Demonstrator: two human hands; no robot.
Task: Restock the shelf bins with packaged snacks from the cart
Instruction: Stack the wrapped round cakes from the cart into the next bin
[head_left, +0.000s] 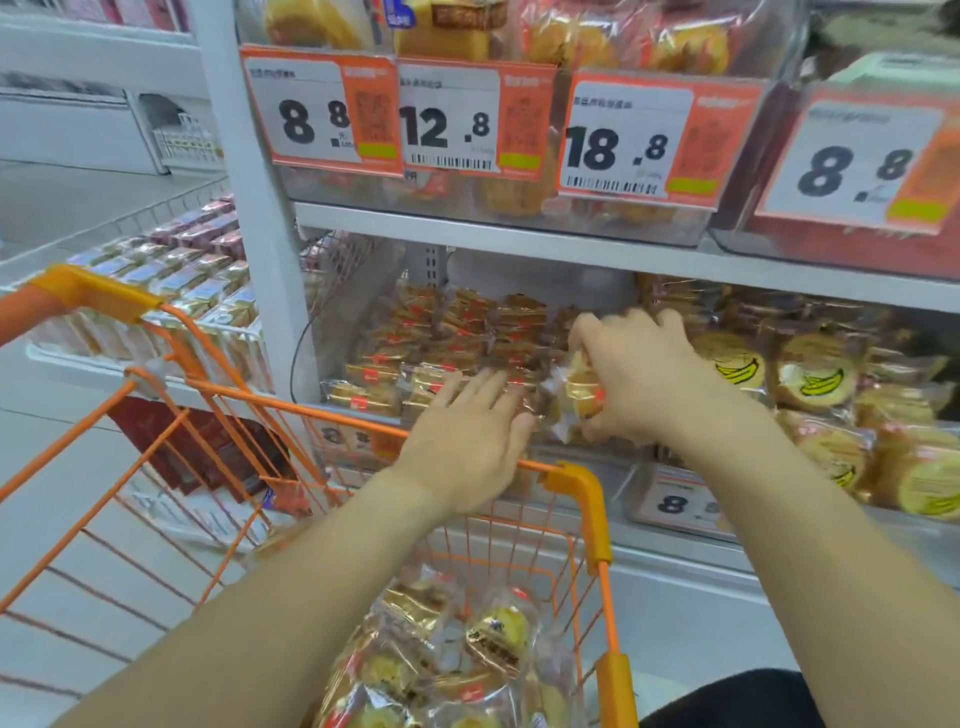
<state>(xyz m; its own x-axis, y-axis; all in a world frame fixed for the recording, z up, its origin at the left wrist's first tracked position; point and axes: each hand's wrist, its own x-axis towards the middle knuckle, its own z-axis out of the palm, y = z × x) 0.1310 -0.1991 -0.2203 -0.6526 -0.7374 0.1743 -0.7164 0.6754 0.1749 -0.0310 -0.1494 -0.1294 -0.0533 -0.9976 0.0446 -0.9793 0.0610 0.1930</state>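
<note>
Holding a snack pack (579, 395), my right hand (639, 379) is curling its fingers round the crinkly clear wrap, just over the front of the bin (415, 364). Its round yellow cake is showing through, and the pack is standing tall, not flat. My left hand (467, 441) is lying flat and loose on the shiny packs beside it, gripping nothing. I am thinking the gap to fill lies just left of my right hand. More packs are waiting below in the orange wire cart (582, 483).
</note>
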